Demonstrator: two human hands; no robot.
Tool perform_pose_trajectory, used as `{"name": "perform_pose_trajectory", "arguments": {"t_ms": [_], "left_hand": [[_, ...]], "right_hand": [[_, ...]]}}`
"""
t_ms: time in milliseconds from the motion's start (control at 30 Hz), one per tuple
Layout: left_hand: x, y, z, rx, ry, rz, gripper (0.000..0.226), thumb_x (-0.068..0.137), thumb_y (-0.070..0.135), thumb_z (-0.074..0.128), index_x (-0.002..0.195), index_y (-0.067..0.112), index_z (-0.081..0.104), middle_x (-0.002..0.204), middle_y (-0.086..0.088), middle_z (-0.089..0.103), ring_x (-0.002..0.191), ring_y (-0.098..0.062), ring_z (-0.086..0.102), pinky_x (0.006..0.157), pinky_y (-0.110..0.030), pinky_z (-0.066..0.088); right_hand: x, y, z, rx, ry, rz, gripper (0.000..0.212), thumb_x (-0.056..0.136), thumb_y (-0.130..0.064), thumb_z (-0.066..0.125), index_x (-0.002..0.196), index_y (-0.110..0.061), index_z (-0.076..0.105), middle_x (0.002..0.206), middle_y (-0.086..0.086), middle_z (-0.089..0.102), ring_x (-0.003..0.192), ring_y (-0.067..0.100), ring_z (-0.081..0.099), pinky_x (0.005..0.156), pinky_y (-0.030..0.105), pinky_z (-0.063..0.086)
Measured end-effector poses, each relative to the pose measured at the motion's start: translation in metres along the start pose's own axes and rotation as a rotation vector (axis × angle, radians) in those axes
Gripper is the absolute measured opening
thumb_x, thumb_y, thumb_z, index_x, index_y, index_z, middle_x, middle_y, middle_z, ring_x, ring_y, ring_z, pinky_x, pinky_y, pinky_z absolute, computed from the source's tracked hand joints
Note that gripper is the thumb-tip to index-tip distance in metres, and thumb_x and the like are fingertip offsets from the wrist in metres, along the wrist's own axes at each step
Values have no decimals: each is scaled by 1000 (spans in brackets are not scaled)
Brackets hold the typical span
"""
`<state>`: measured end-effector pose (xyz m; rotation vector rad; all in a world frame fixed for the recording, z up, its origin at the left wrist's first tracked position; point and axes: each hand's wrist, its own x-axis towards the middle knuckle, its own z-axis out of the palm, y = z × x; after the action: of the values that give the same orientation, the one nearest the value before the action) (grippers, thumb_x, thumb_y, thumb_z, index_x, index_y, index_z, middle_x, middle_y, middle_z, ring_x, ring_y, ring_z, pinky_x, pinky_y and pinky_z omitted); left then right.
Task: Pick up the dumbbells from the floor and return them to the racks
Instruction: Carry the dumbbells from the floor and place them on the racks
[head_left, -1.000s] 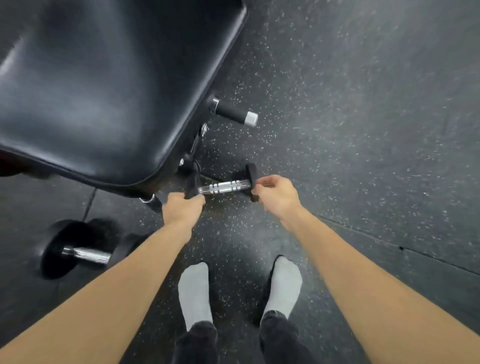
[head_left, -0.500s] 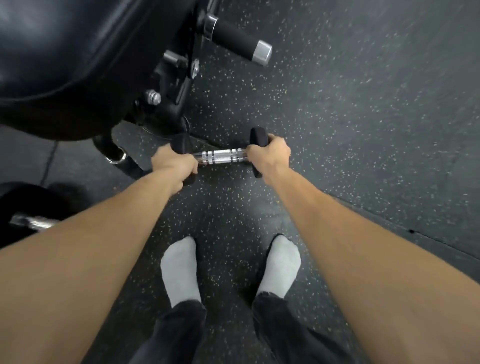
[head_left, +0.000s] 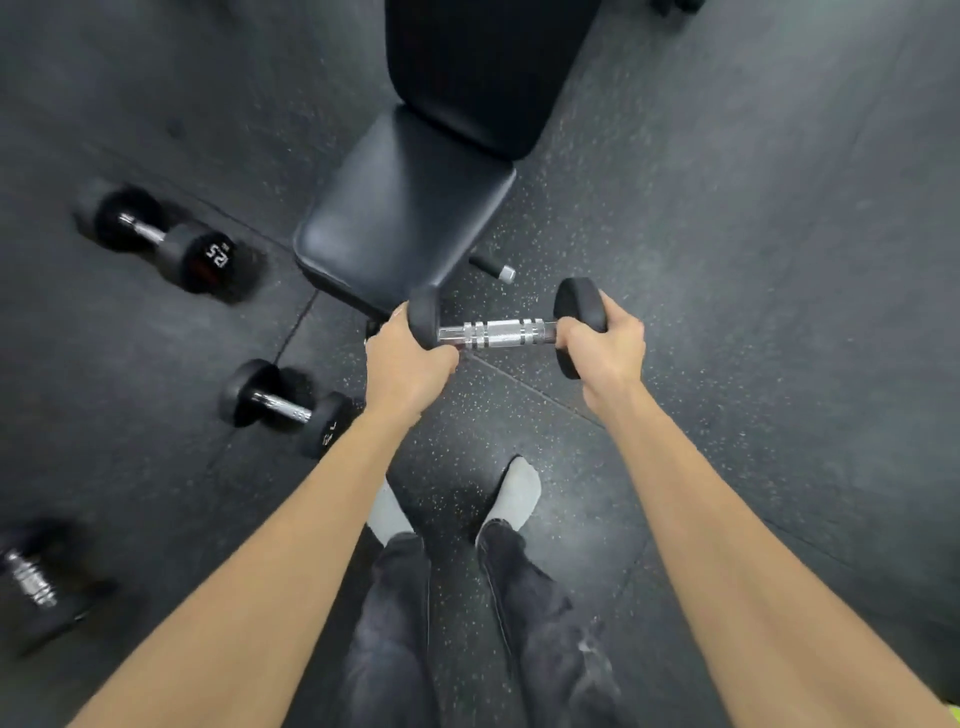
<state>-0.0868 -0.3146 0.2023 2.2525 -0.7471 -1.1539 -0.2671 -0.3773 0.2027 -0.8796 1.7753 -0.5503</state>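
A small dumbbell (head_left: 496, 333) with black heads and a ribbed chrome handle hangs level in the air in front of me. My left hand (head_left: 402, 364) grips its left head and my right hand (head_left: 605, 351) grips its right head. On the floor to my left lies a second dumbbell (head_left: 283, 405). A third dumbbell (head_left: 166, 241), marked 25, lies farther off at the upper left. Part of another dumbbell (head_left: 31, 579) shows at the lower left edge, blurred. No rack is in view.
A black padded bench (head_left: 410, 208) stands straight ahead, its seat edge just beyond the held dumbbell, with a short bar (head_left: 493, 268) sticking out at its right. My feet in grey socks (head_left: 514, 493) stand on speckled black rubber flooring (head_left: 753, 260).
The dumbbell has come up off the floor with both hands on its heads. My head has risen, so the bench looks smaller and more floor dumbbells show at the left.
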Motion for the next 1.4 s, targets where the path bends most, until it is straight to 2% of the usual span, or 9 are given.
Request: {"name": "perform_pose_trajectory", "arguments": {"t_ms": [200,300,433,600,767,867,1033,1200,1400], "left_hand": [[-130,93,-154,-68,267,201,30,70,10,72,98,18,64,84,7,67,87,-24,62,75,-33,52],[-191,112,-235,-126,413,270,34,71,7,74,102,18,67,79,15,64,83,-18,60,66,-19,46],[-281,108,-333,-165,609,347,39,69,4,75,106,17,70,75,16,63,66,2,57,57,-3,38],[-394,62,-447,-190,828,385,44,67,7,77,109,18,73,82,7,69,78,-16,62,72,-22,50],[-487,-11,-545,-227,1062,371,35,64,4,73,93,25,68,65,17,61,57,2,54,55,-14,44],[-532,-62,-596,-235,1214,291,26,67,3,74,87,17,66,64,14,58,54,-2,51,48,-8,39],[-586,-149,-673,-214,1443,147,29,64,8,76,91,15,69,67,3,61,61,-12,49,57,-23,44],[-633,-212,-738,-249,1681,22,33,66,1,77,92,19,67,63,3,58,52,-4,47,51,-11,38],[-689,-273,-798,-271,1867,-158,42,69,1,75,107,17,69,62,7,56,46,-3,46,44,-13,36]], "right_hand": [[-154,-147,-26,110,-160,-257,50,77,4,61,93,-43,71,64,-10,51,59,8,42,60,23,43],[-232,-201,-18,170,-211,-415,49,78,0,62,118,-26,75,69,-19,58,58,-1,49,66,19,46],[-347,-243,-2,241,-299,-599,45,78,-3,62,115,-25,74,69,-15,55,62,4,44,65,21,43],[-488,-266,44,272,-452,-790,42,72,-3,61,107,-19,76,63,-15,53,60,7,40,57,23,39],[-617,-265,116,298,-669,-942,33,72,-6,61,91,-32,71,66,-13,50,61,8,36,61,26,37],[-684,-257,170,287,-798,-990,36,70,-13,65,104,-19,75,68,-16,55,62,6,44,62,25,41],[-791,-242,269,240,-1088,-1061,50,73,-14,63,122,-13,73,56,-21,47,59,7,35,57,24,37],[-899,-227,367,221,-1400,-1103,28,77,-25,66,104,-27,67,80,-11,54,64,2,42,67,25,41],[-1016,-196,448,229,-1693,-1031,56,69,-11,64,125,-14,71,66,-13,46,65,14,35,61,29,38]]}}
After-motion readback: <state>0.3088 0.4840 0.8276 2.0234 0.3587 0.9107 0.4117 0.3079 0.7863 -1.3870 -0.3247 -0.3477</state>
